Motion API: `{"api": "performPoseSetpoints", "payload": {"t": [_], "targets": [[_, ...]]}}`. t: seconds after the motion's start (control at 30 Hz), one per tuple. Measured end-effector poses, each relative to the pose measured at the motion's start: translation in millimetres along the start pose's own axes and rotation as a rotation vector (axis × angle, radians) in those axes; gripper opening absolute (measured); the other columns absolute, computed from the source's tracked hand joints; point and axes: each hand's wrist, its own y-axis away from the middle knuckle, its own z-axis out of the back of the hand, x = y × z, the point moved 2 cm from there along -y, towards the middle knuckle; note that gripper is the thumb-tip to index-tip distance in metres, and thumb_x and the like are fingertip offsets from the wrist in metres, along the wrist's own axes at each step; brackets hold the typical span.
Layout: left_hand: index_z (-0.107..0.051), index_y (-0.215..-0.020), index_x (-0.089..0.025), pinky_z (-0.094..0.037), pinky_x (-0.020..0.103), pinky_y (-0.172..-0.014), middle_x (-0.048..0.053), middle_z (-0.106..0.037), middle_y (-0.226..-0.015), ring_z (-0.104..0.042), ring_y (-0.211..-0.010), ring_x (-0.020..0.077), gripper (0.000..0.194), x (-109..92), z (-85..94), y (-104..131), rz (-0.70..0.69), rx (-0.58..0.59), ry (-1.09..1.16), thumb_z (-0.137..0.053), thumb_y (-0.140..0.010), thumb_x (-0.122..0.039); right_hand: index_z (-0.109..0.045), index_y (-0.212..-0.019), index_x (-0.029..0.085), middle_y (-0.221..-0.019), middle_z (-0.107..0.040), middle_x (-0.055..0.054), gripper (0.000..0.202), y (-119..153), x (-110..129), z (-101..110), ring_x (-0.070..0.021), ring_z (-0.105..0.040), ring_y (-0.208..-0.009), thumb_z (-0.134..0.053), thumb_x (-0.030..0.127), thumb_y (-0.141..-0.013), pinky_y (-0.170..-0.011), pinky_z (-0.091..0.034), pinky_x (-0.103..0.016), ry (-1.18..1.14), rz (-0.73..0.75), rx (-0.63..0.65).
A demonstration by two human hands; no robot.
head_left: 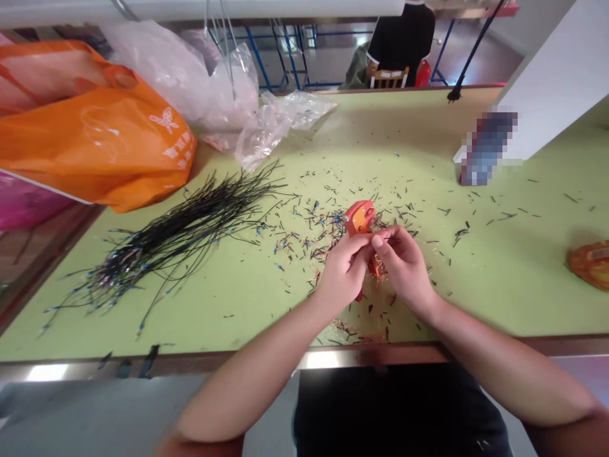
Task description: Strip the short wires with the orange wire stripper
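Observation:
My left hand is closed around an orange-red wire stripper. Its jaws point away from me, and part of a red handle shows below the hand. My right hand is pinched just right of the tool, with thumb and fingertips meeting those of the left. Whatever lies between the right fingertips is too small or hidden to make out. Beneath both hands, short black wire offcuts and copper-coloured strands litter the green tabletop.
A bundle of black wires with blue-tipped ends lies to the left. Behind it are an orange bag and clear plastic bags. A blurred-out phone-like object leans at a white panel. An amber object sits far right; a person sits beyond.

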Motion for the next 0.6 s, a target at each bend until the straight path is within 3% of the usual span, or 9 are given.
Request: {"api": "performPoseSetpoints", "payload": {"t": [0.07, 0.2, 0.3, 0.37, 0.43, 0.5, 0.53, 0.6], "targets": [[-0.077, -0.121, -0.027, -0.059, 0.048, -0.106, 0.009, -0.077, -0.123, -0.071, -0.117, 0.0248, 0.025, -3, 0.6, 1, -0.029, -0.001, -0.069, -0.057, -0.107, -0.034, -0.061, -0.091, 0.025, -0.085, -0.065, 0.000, 0.029, -3, -1, -1, -0.0144, -0.060, -0.076, -0.078, 0.049, -0.093, -0.070, -0.058, -0.030, -0.082, -0.060, -0.002], [-0.070, -0.138, -0.029, -0.050, 0.052, -0.119, 0.009, -0.068, -0.146, -0.063, -0.137, 0.0277, 0.034, -9, 5.4, 0, -0.038, 0.112, -0.029, -0.058, -0.107, -0.036, -0.061, -0.088, 0.026, -0.084, -0.061, 0.001, 0.027, -6, 3, 1, -0.0134, -0.059, -0.073, -0.080, 0.046, -0.092, -0.073, -0.059, -0.031, -0.249, -0.168, -0.011], [-0.063, -0.147, -0.032, -0.044, 0.054, -0.125, 0.008, -0.059, -0.158, -0.054, -0.147, 0.0295, 0.042, -7, 10.7, -2, 0.011, 0.153, -0.019, -0.056, -0.107, -0.042, -0.060, -0.090, 0.026, -0.091, -0.064, -0.002, 0.021, -17, 14, 20, -0.0162, -0.065, -0.082, -0.073, 0.042, -0.096, -0.081, -0.061, -0.035, -0.271, -0.162, -0.058], [-0.055, -0.154, -0.034, -0.041, 0.053, -0.128, 0.006, -0.051, -0.165, -0.047, -0.154, 0.0292, 0.048, -2, 16.0, -4, 0.029, 0.130, -0.013, -0.054, -0.108, -0.045, -0.056, -0.089, 0.026, -0.093, -0.064, -0.003, 0.022, -28, 25, 42, -0.0171, -0.066, -0.086, -0.067, 0.042, -0.100, -0.083, -0.062, -0.035, -0.256, -0.078, -0.158], [-0.042, -0.162, -0.038, -0.041, 0.049, -0.128, 0.004, -0.040, -0.172, -0.042, -0.156, 0.0292, 0.057, 3, 21.7, -7, 0.039, 0.106, 0.014, -0.055, -0.107, -0.047, -0.054, -0.088, 0.027, -0.088, -0.060, 0.000, 0.024, -39, 35, 64, -0.0147, -0.062, -0.078, -0.068, 0.043, -0.100, -0.076, -0.061, -0.031, -0.239, 0.014, -0.305], [-0.027, -0.167, -0.042, -0.048, 0.048, -0.122, 0.005, -0.031, -0.176, -0.050, -0.151, 0.0298, 0.069, 8, 25.2, -8, 0.059, 0.136, 0.083, -0.057, -0.106, -0.048, -0.055, -0.088, 0.028, -0.080, -0.054, 0.003, 0.025, -44, 42, 75, -0.0113, -0.051, -0.063, -0.074, 0.041, -0.098, -0.059, -0.054, -0.025, -0.200, 0.084, -0.408], [-0.021, -0.168, -0.045, -0.052, 0.048, -0.118, 0.006, -0.029, -0.177, -0.056, -0.145, 0.0298, 0.073, 9, 25.8, -7, 0.071, 0.168, 0.121, -0.058, -0.106, -0.048, -0.056, -0.088, 0.028, -0.075, -0.051, 0.004, 0.025, -44, 43, 74, -0.0105, -0.044, -0.057, -0.076, 0.041, -0.097, -0.051, -0.047, -0.024, -0.166, 0.091, -0.401], [-0.016, -0.169, -0.047, -0.058, 0.048, -0.111, 0.007, -0.032, -0.176, -0.063, -0.137, 0.0297, 0.076, 9, 25.9, -5, 0.078, 0.203, 0.154, -0.058, -0.105, -0.048, -0.060, -0.091, 0.027, -0.067, -0.045, 0.006, 0.026, -39, 41, 63, -0.0098, -0.034, -0.052, -0.076, 0.047, -0.097, -0.042, -0.034, -0.024, -0.101, 0.025, -0.222]]}}
